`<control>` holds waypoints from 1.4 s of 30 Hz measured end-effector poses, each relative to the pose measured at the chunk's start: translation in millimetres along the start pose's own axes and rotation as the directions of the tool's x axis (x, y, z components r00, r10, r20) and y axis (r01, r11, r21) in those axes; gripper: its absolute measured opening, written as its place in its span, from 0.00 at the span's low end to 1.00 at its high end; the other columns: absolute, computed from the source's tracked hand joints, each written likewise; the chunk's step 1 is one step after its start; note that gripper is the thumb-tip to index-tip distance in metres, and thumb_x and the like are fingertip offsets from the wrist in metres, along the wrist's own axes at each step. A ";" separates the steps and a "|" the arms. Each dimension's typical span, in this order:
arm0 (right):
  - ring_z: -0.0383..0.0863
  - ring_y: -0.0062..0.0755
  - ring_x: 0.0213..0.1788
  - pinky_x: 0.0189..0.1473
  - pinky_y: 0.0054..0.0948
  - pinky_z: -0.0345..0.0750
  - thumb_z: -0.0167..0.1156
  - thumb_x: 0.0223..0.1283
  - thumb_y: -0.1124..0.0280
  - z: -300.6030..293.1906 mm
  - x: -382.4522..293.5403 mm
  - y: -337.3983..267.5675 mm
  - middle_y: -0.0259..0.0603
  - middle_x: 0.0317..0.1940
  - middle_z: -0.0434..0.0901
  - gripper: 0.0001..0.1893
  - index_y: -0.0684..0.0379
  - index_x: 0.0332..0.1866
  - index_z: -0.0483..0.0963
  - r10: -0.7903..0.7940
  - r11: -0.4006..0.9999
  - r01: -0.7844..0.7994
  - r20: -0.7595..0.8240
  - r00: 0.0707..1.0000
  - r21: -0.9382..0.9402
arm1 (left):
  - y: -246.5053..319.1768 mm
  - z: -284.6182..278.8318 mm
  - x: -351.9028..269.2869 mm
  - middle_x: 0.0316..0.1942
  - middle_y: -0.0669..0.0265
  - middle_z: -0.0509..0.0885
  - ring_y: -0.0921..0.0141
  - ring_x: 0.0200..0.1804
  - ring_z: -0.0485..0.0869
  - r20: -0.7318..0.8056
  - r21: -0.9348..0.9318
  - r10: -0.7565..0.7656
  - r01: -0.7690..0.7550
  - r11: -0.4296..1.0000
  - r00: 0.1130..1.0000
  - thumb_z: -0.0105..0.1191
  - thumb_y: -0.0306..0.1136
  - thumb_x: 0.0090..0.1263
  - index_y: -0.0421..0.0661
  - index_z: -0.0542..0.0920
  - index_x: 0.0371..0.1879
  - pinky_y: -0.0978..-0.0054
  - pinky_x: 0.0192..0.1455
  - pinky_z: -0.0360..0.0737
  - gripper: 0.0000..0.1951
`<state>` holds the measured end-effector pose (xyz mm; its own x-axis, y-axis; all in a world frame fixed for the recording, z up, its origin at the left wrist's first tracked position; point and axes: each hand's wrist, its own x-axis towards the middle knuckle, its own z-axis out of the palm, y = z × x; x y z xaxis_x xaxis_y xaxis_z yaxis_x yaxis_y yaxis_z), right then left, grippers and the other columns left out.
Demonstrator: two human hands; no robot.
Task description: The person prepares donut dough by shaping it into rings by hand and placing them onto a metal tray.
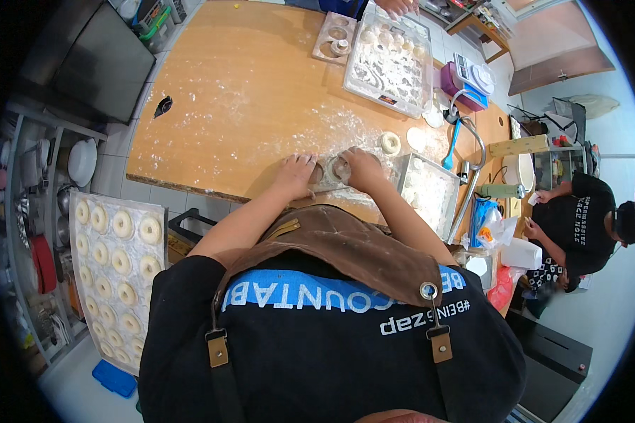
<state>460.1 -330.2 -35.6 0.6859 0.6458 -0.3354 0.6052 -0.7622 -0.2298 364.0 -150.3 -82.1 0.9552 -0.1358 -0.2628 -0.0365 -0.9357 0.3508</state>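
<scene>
My left hand (296, 172) lies over the left end of a floured mold board with round holes (318, 173), its thumb on the near side and its fingers on the far side. At the board's right part is my right hand (362, 168), fingers bent down beside a pale ring (336, 169). What sits under that palm is hidden. Just beyond the right hand, a dough ring (389, 143) rests on the wooden table (233, 100), with a flat pale disc (416, 139) to its right. A tray of flour (428, 193) stands right of my right hand.
Across the table stand a floured clear bin with dough balls (389, 69) and another mold board (334, 38), near a person's hand (398, 7). Rightward are a blue brush (451, 150), a kitchen scale (473, 74) and a person (577, 222). A tray of dough rings (117, 259) stands left.
</scene>
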 end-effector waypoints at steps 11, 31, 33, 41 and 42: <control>0.75 0.47 0.50 0.47 0.40 0.76 0.58 0.45 0.78 5.8 13.2 -10.5 0.49 0.42 0.73 0.17 0.58 0.45 0.72 -0.126 0.986 0.135 0.087 0.988 -0.102 | -4.1 1.8 2.2 0.63 0.59 0.66 0.59 0.64 0.64 -0.032 -0.041 0.029 -0.030 0.999 0.999 0.71 0.49 0.41 0.42 0.60 0.65 0.63 0.66 0.63 0.50; 0.75 0.48 0.48 0.45 0.40 0.77 0.55 0.49 0.77 19.4 16.0 -3.3 0.49 0.42 0.72 0.10 0.61 0.39 0.71 -0.155 0.977 0.169 0.110 0.982 -0.132 | -4.1 17.8 5.1 0.59 0.58 0.69 0.56 0.60 0.68 -0.194 -0.092 0.033 -0.051 0.994 0.980 0.66 0.34 0.46 0.41 0.65 0.62 0.64 0.64 0.66 0.40; 0.75 0.47 0.48 0.46 0.40 0.77 0.56 0.49 0.77 12.9 17.4 -2.8 0.49 0.42 0.72 0.11 0.61 0.40 0.71 -0.154 0.978 0.169 0.119 0.981 -0.125 | -4.5 20.5 7.1 0.61 0.57 0.67 0.58 0.63 0.65 -0.153 -0.088 0.036 -0.050 0.995 0.988 0.72 0.40 0.40 0.39 0.62 0.63 0.63 0.66 0.63 0.48; 0.76 0.49 0.47 0.51 0.40 0.74 0.58 0.48 0.68 -29.2 5.3 21.3 0.53 0.44 0.76 0.19 0.60 0.49 0.73 -0.032 0.992 0.050 -0.148 0.989 0.118 | 3.8 1.4 2.6 0.65 0.58 0.63 0.59 0.65 0.63 0.018 -0.025 -0.031 0.032 0.999 0.999 0.71 0.47 0.42 0.42 0.57 0.67 0.64 0.67 0.63 0.51; 0.77 0.50 0.46 0.51 0.40 0.74 0.58 0.49 0.67 -32.2 2.7 26.7 0.54 0.44 0.76 0.19 0.60 0.49 0.74 0.007 0.995 0.008 -0.156 0.988 0.095 | 4.3 0.1 2.7 0.65 0.59 0.63 0.59 0.65 0.63 0.024 -0.017 -0.027 0.027 0.999 0.999 0.70 0.48 0.43 0.42 0.57 0.67 0.64 0.67 0.62 0.52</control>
<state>491.2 -347.3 -13.2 0.7449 0.6394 -0.1904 0.5692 -0.7580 -0.3185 366.4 -154.7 -81.5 0.9486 -0.1182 -0.2935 -0.0052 -0.9333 0.3590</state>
